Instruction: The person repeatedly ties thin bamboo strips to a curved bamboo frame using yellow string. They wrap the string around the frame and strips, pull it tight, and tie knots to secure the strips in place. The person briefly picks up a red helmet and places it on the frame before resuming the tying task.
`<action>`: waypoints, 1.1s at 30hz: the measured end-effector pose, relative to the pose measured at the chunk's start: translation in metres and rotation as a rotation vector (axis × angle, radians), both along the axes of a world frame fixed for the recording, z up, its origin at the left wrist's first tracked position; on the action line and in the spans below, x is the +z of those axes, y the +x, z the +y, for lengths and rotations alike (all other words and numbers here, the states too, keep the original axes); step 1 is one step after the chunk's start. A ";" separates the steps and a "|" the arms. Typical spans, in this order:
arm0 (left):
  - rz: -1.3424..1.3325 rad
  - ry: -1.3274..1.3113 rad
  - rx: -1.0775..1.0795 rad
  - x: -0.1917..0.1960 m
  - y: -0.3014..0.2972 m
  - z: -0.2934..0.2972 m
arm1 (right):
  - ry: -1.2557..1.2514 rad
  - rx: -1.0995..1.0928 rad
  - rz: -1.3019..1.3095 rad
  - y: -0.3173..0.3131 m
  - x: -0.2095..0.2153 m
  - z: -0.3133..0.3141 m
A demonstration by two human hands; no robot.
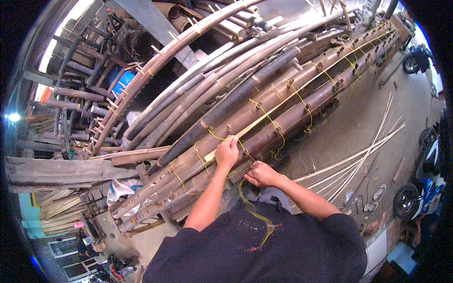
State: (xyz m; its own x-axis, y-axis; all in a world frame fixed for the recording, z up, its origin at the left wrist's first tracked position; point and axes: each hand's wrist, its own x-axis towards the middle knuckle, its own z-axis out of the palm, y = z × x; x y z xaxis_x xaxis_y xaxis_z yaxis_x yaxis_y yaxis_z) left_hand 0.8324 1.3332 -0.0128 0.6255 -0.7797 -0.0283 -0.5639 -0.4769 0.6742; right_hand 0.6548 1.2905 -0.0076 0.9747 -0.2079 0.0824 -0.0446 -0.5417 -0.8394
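Observation:
Two long bamboo poles, a tan one [278, 92] and a dark brown one [292, 119], run slanting before me with thin pale bamboo strips [266, 117] between them. Yellow cord [244, 147] crosses from pole to pole. My left hand [227, 152] is closed over the strips, its fingertips pinching the cord. Lower and to the right, my right hand [261, 174] is closed on the same cord beside the dark pole. A loose tail of cord hangs below it across my dark shirt [255, 240].
More bamboo poles [222, 80] are stacked beyond, beneath a curved pole with pegs [141, 70]. Loose pale strips [358, 162] and sandals [376, 198] lie on the floor at right, near motorcycles [415, 200]. Another person [427, 231] is at the lower right.

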 end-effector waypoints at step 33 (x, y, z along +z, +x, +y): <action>0.021 0.127 -0.128 0.008 0.082 0.138 | -0.646 -0.572 0.207 0.235 0.054 0.052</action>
